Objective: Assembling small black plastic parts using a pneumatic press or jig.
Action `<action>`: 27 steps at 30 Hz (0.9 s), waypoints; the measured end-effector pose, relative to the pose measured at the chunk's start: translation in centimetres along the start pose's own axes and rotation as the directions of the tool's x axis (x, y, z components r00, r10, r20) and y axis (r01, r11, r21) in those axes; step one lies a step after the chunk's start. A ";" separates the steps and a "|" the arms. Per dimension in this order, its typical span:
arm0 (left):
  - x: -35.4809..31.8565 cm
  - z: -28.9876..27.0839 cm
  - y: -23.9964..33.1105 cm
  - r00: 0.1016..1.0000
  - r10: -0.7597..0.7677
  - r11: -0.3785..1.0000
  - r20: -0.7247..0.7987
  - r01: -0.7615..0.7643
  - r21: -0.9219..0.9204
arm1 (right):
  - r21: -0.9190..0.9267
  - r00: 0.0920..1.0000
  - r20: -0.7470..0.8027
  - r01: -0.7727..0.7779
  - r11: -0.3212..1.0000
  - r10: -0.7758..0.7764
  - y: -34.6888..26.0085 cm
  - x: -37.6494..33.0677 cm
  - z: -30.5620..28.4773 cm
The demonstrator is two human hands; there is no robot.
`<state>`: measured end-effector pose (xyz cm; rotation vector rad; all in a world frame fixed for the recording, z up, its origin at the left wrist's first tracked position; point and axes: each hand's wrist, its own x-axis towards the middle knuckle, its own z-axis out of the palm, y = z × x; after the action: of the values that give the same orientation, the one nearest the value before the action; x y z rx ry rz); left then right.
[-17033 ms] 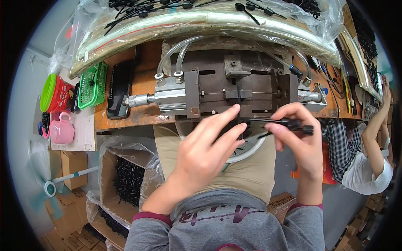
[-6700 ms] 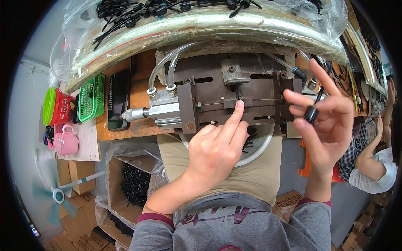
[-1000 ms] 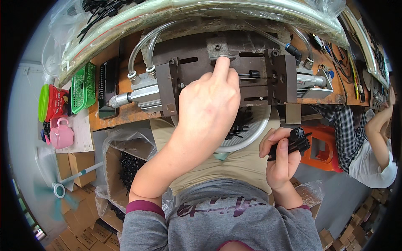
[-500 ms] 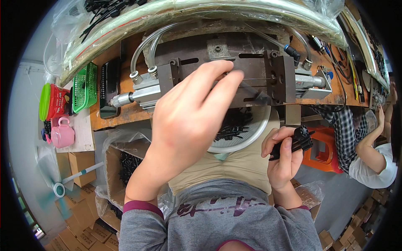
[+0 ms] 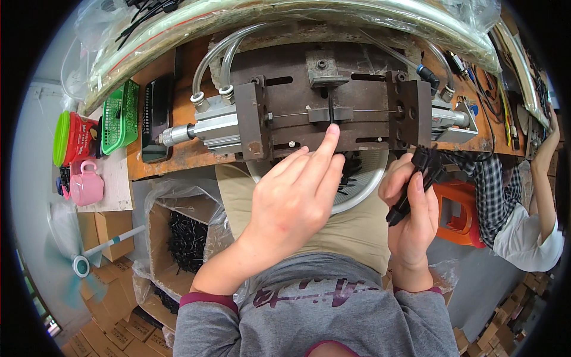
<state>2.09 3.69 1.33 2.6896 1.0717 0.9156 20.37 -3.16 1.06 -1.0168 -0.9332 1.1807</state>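
My left hand is open in front of a brown metal fixture, its index finger stretched out. That fingertip touches the near end of a slim black part, which lies at the fixture's centre across a small metal block. Thin rods run in from both sides toward the block. At the right, my right hand is closed around a bundle of black plastic parts, held tilted. Beneath the fixture's front edge, a white basket holds many loose black parts, partly hidden by my left hand.
Air cylinders with clear hoses flank the fixture. Leftward are a green basket, a red tub and a pink cup. A carton of black parts stands low left. A co-worker's arm is at far right.
My left hand has drawn back toward me from over the fixture, uncovering the black part at its centre. My right hand has risen slightly, the bundle now more upright.
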 end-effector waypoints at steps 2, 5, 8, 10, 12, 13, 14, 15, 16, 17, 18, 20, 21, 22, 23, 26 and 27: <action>0.7 0.1 -0.1 1.000 -0.011 0.997 -0.009 0.012 0.073 | 0.059 0.997 0.061 -0.051 0.997 0.048 0.0 0.3 -0.1; 1.1 0.0 -0.2 0.999 -0.044 0.998 0.014 0.043 0.045 | 0.157 0.988 0.094 -0.139 0.978 0.125 -0.7 1.0 0.7; 0.9 -0.1 -0.1 0.996 -0.075 0.994 0.039 0.072 0.084 | 0.174 0.974 0.095 -0.220 0.960 0.206 -1.1 1.4 1.0; 1.1 -0.4 -0.2 0.997 -0.070 0.997 0.019 0.070 0.013 | 0.159 0.977 0.117 -0.197 0.967 0.180 -0.9 1.6 1.0; 0.8 -0.4 -0.3 0.996 -0.072 0.986 -0.055 0.063 -0.152 | 0.180 0.976 0.128 -0.196 0.964 0.174 -0.8 1.5 1.0; 0.5 -0.7 -0.1 0.996 -0.025 0.972 -0.081 0.006 -0.234 | 0.188 0.985 0.077 -0.169 0.967 0.157 -0.8 1.6 1.5; 0.2 -1.1 0.3 0.994 0.019 0.949 -0.111 -0.052 -0.312 | 0.195 0.990 0.026 -0.143 0.970 0.141 -0.9 1.7 2.3; 0.0 -1.6 0.6 0.988 0.054 0.918 -0.142 -0.105 -0.383 | 0.203 0.992 -0.019 -0.121 0.972 0.128 -1.0 1.8 2.9; 0.1 -2.3 0.9 0.986 0.134 0.914 -0.097 -0.161 -0.373 | 0.163 0.988 0.040 -0.156 0.974 0.151 -1.2 1.8 2.8; 0.1 -2.3 0.9 0.994 0.043 0.887 -0.104 -0.085 -0.453 | 0.120 0.979 0.099 -0.188 0.975 0.177 -1.3 1.9 2.6; 0.3 -2.2 0.9 0.993 -0.046 0.847 -0.105 -0.017 -0.532 | 0.074 0.968 0.153 -0.214 0.974 0.200 -1.6 2.0 2.5; 0.2 -3.1 0.7 0.952 -0.301 0.634 0.053 0.241 -0.735 | -0.013 0.931 0.274 -0.245 0.969 0.239 -2.2 1.8 2.5; 0.8 -3.9 0.8 0.881 -0.435 0.420 0.187 0.382 -0.824 | -0.085 0.902 0.349 -0.240 0.967 0.254 -2.2 1.8 2.2; 0.8 -3.7 0.0 0.908 -0.355 0.414 0.223 0.367 -0.833 | -0.283 0.911 0.281 -0.224 0.933 0.303 -3.6 1.5 3.0; 0.7 -3.5 -0.8 0.927 -0.273 0.407 0.256 0.353 -0.842 | -0.357 0.877 0.375 -0.162 0.920 0.300 -3.5 1.7 2.7; 0.6 -3.9 -1.0 0.881 -0.291 0.275 0.372 0.449 -0.850 | -0.499 0.819 0.490 -0.018 0.867 0.299 -3.7 2.2 2.2; 0.7 -4.1 -1.0 0.881 -0.316 0.265 0.351 0.437 -0.859 | -0.498 0.878 0.431 0.038 0.866 0.209 -3.6 2.2 2.2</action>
<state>-0.47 4.38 4.72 1.3882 0.7317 0.8604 19.59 -1.05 5.21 -1.2046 -1.6610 1.3304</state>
